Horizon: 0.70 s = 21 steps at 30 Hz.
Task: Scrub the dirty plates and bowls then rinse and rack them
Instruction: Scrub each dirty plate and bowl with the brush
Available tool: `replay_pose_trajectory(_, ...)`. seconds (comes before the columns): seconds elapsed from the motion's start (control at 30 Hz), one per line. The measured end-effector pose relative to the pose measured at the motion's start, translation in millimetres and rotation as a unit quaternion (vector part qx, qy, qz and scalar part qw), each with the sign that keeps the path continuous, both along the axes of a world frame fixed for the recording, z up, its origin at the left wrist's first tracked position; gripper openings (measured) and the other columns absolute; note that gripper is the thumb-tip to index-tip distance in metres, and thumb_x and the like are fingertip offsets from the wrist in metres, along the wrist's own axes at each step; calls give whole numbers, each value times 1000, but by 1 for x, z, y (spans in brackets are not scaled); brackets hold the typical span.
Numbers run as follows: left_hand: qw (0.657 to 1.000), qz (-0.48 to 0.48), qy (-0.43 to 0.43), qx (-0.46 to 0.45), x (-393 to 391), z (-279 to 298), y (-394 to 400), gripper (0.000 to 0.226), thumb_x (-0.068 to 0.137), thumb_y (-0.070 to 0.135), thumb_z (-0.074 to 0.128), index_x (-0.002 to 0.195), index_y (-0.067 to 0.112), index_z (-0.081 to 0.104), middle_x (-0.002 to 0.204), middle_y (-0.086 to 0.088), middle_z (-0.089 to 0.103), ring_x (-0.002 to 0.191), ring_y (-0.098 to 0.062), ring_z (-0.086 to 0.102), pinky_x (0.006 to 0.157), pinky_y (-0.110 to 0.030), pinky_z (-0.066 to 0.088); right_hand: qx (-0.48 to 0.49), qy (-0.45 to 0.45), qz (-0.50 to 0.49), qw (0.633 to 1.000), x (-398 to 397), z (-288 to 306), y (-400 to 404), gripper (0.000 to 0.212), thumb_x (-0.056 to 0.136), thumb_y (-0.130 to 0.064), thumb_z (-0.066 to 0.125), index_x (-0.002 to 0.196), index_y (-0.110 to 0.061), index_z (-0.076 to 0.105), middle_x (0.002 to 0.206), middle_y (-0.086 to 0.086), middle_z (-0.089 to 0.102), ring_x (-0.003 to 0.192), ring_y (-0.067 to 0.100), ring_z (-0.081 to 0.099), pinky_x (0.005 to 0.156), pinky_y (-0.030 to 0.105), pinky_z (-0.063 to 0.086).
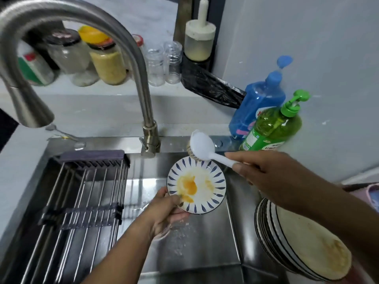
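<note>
Gripping stained plate (pixel 196 185), left hand (pixel 164 212) | right hand (pixel 264 171) clasped brush (pixel 207 150) | steel sink (pixel 205 253) beneath both, grey wall (pixel 307 37) beyond

The pale grey surface (pixel 106 117) surrounds a stainless steel sink (pixel 231 232). On it, at the right behind the sink, stand a blue detergent bottle (pixel 257 107) and a green pump bottle (pixel 270 128), touching. A stack of dirty striped plates (pixel 297 238) sits at the sink's right edge. A dark wire rack (pixel 82 193) spans the sink's left side.
</note>
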<state>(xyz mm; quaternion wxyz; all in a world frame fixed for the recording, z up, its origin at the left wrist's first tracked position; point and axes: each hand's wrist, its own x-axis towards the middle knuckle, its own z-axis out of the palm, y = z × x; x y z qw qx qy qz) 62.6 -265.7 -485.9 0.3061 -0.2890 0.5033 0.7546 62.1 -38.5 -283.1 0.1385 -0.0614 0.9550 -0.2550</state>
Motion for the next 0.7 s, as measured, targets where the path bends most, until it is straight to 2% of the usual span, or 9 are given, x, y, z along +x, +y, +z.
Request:
replay_pose_trajectory(0.03,1000,-7,10,13,1,9,1,43,90,-13,55,126,11,51,83,-7,79,73,-31,76,60,-40,64,16,-5,2,1000,0,-4,-1,33,102,-34,53,133,-42,62,85,-30,62,82,-18,56,73,3,40)
replay_pose_trajectory(0.1,999,-7,33,37,13,35,-8,46,89,-16,52,127,10,53,86,-6,79,72,-28,77,59,-39,63,51,-11,16,999,7,-6,-12,31,103,-34,50,130,-42,63,104,-16,72,94,1,63,88,28,51)
replay_pose_trajectory(0.17,996,-6,61,69,28,59,-19,47,88,-22,46,123,7,57,92,-11,79,79,-29,77,59,-40,64,96,-13,13,995,17,-5,-22,29,104,-36,46,128,-42,61,109,-10,72,97,12,64,88,37,52)
replay_pose_trajectory(0.23,993,-8,79,93,43,79,-28,49,86,-25,41,121,4,58,99,-16,78,87,-32,77,64,-45,64,159,-1,14,987,27,-4,-30,28,105,-38,41,127,-39,59,106,-8,71,95,17,64,85,39,54)
replay_pose_trajectory(0.33,986,-11,95,136,64,99,-39,53,86,-27,37,125,2,58,107,-20,76,91,-35,76,63,-46,64,221,18,25,975,35,-1,-43,28,105,-39,38,126,-37,56,105,-6,70,94,23,65,81,42,56)
replay_pose_trajectory(0.43,981,-30,115,156,85,118,-46,56,85,-27,36,126,5,57,112,-20,75,95,-37,75,72,-54,63,207,22,37,977,49,9,-67,29,104,-41,39,129,-37,54,113,-5,69,103,25,63,85,40,53)
replay_pose_trajectory(0.57,979,-51,125,154,96,124,-49,60,84,-27,35,128,7,58,113,-21,74,96,-37,74,82,-59,60,151,-23,106,983,71,20,-91,34,103,-49,43,136,-53,50,126,-12,66,115,18,59,95,37,49)
replay_pose_trajectory(0.7,975,-28,137,173,105,121,-65,64,80,-26,42,135,3,53,119,-25,71,102,-45,71,84,-64,57,169,-78,159,970,92,33,-82,33,99,-51,43,130,-62,46,110,-16,68,104,11,59,91,37,52)
